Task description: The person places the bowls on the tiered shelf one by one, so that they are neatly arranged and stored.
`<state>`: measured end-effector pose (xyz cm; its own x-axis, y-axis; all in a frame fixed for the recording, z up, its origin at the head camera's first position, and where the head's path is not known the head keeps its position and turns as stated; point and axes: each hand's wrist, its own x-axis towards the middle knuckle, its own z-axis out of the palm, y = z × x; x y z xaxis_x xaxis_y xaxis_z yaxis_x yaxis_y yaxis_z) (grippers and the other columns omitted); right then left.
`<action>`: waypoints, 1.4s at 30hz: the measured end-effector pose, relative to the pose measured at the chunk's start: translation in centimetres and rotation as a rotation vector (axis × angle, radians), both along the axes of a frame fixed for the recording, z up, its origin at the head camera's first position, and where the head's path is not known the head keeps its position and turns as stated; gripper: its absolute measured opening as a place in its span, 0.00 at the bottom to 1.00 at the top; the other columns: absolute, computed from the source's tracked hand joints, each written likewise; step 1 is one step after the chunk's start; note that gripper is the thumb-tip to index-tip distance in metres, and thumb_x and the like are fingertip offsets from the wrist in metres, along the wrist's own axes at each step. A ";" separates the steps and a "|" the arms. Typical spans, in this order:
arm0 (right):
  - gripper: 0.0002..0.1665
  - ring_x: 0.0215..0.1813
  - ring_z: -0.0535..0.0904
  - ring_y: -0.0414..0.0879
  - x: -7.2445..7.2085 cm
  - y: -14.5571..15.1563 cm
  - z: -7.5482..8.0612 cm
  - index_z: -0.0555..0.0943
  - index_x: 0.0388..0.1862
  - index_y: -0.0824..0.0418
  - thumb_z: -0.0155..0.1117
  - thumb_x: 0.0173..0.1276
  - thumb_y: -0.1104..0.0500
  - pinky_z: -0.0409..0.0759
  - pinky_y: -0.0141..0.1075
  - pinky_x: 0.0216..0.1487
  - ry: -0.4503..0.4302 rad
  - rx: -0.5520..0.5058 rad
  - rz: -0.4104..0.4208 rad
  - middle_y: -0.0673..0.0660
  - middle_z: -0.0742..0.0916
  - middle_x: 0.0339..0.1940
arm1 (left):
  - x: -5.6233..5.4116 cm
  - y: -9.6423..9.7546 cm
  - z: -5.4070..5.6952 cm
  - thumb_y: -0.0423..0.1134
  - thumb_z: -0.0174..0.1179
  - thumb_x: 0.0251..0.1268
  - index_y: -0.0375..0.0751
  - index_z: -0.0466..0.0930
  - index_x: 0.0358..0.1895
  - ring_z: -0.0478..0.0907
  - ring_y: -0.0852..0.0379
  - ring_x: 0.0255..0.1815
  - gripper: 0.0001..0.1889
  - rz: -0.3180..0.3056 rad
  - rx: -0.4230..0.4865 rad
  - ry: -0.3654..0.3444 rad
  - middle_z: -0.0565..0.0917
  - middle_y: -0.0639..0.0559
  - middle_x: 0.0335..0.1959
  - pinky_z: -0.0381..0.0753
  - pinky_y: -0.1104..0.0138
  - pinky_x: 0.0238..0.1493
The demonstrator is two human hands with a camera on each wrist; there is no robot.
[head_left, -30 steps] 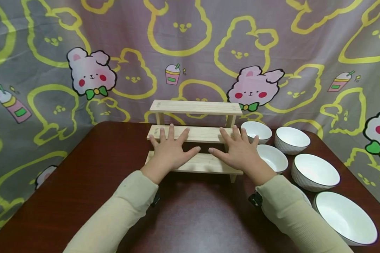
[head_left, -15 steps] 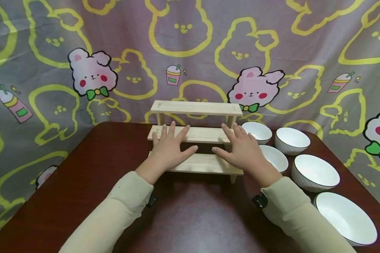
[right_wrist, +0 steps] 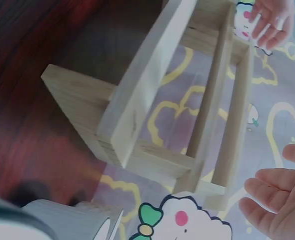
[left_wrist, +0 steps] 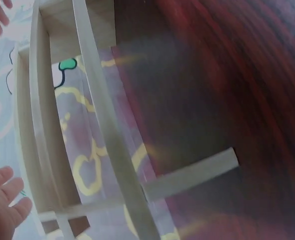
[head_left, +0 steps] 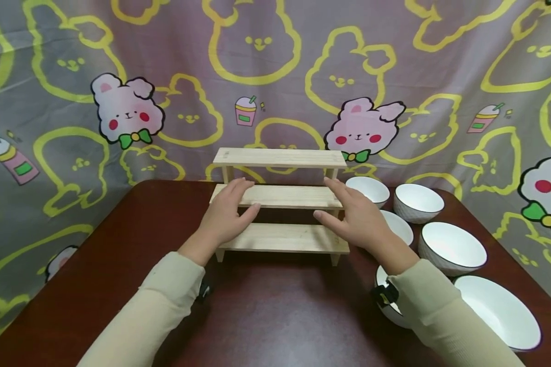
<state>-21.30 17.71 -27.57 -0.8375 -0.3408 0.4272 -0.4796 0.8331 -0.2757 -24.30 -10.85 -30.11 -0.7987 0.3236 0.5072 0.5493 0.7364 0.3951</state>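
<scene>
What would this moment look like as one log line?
left hand: empty, near shelf | right hand: empty, near shelf | bowls: on table, right of shelf

Head view: bright, even, soft light. Pale glare on near middle of the counter; dim, soft shadow under the rack. Near right bowl stretched by wide-angle distortion. Both wrist views hazy, low contrast, slightly blurred. Left wrist: far cloth washed out, rack bowed by the lens. Right wrist: cut-off bowl out of focus.
</scene>
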 end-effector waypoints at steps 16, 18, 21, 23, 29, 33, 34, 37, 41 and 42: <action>0.37 0.58 0.73 0.61 4.1 2.2 1.1 0.62 0.70 0.55 0.55 0.65 0.44 0.69 0.57 0.53 -0.085 -0.126 -0.073 0.64 0.75 0.62 | -1.7 -4.8 -1.1 0.36 0.52 0.64 0.34 0.73 0.55 0.69 0.41 0.57 0.17 0.080 0.436 -0.061 0.74 0.38 0.55 0.65 0.49 0.57; 0.36 0.58 0.73 0.61 4.7 2.8 1.0 0.62 0.70 0.55 0.54 0.65 0.45 0.68 0.57 0.54 -0.105 -0.151 -0.083 0.65 0.76 0.61 | -2.0 -5.3 -1.4 0.35 0.52 0.64 0.33 0.73 0.55 0.69 0.42 0.57 0.17 0.089 0.478 -0.065 0.73 0.37 0.54 0.66 0.51 0.58; 0.34 0.57 0.73 0.63 5.5 3.8 0.7 0.63 0.69 0.55 0.55 0.65 0.46 0.69 0.57 0.53 -0.128 -0.180 -0.098 0.67 0.77 0.58 | -2.3 -5.8 -1.5 0.34 0.51 0.65 0.32 0.73 0.54 0.69 0.47 0.57 0.16 0.095 0.578 -0.110 0.74 0.37 0.55 0.66 0.57 0.59; 0.34 0.56 0.73 0.64 6.0 4.6 0.4 0.64 0.69 0.55 0.54 0.66 0.47 0.69 0.57 0.52 -0.141 -0.183 -0.112 0.68 0.77 0.57 | -2.4 -5.9 -1.4 0.34 0.49 0.67 0.31 0.73 0.55 0.70 0.53 0.56 0.16 0.103 0.655 -0.148 0.74 0.39 0.55 0.66 0.63 0.58; 0.33 0.48 0.77 0.66 7.3 6.8 -1.1 0.63 0.69 0.57 0.54 0.67 0.48 0.73 0.55 0.43 -0.175 -0.162 -0.172 0.72 0.77 0.56 | -2.7 -5.9 -1.4 0.35 0.47 0.68 0.30 0.73 0.55 0.67 0.58 0.54 0.17 0.132 0.803 -0.230 0.74 0.42 0.57 0.63 0.68 0.55; 0.33 0.49 0.78 0.63 8.4 8.0 -2.4 0.63 0.69 0.56 0.54 0.66 0.48 0.72 0.56 0.45 -0.192 -0.164 -0.196 0.72 0.77 0.55 | -2.8 -5.8 -1.9 0.37 0.46 0.69 0.32 0.72 0.57 0.67 0.59 0.53 0.18 0.149 0.840 -0.312 0.72 0.44 0.60 0.64 0.63 0.57; 0.33 0.50 0.77 0.63 8.7 8.3 -2.7 0.63 0.69 0.56 0.54 0.67 0.48 0.71 0.57 0.46 -0.198 -0.163 -0.202 0.72 0.76 0.57 | -2.8 -5.8 -2.1 0.38 0.46 0.69 0.32 0.72 0.57 0.67 0.59 0.53 0.18 0.149 0.857 -0.332 0.71 0.45 0.61 0.64 0.61 0.59; 0.34 0.59 0.70 0.66 9.5 9.1 -3.5 0.63 0.69 0.57 0.55 0.66 0.48 0.66 0.61 0.51 -0.211 -0.155 -0.213 0.70 0.74 0.61 | -3.0 -5.6 -2.5 0.38 0.45 0.70 0.33 0.71 0.58 0.67 0.59 0.54 0.18 0.138 0.921 -0.380 0.69 0.46 0.62 0.64 0.58 0.62; 0.35 0.63 0.66 0.66 10.3 9.9 -4.6 0.64 0.68 0.59 0.57 0.65 0.48 0.63 0.61 0.53 -0.219 -0.142 -0.205 0.67 0.71 0.65 | -3.3 -5.2 -2.9 0.38 0.45 0.69 0.34 0.71 0.57 0.67 0.59 0.53 0.18 0.128 1.015 -0.442 0.70 0.49 0.59 0.64 0.60 0.61; 0.36 0.64 0.64 0.66 10.4 10.0 -4.8 0.64 0.68 0.59 0.58 0.64 0.48 0.63 0.62 0.53 -0.225 -0.143 -0.199 0.67 0.69 0.66 | -3.4 -5.1 -2.9 0.38 0.45 0.69 0.34 0.71 0.57 0.68 0.60 0.52 0.18 0.132 1.034 -0.457 0.70 0.51 0.58 0.65 0.61 0.60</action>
<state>-10.92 27.71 -32.35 -0.9605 -0.1109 0.2553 -0.2249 0.8497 -0.4769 -27.65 -15.92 -33.00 -0.9742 -0.1811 0.1347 0.1401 -0.0172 0.9900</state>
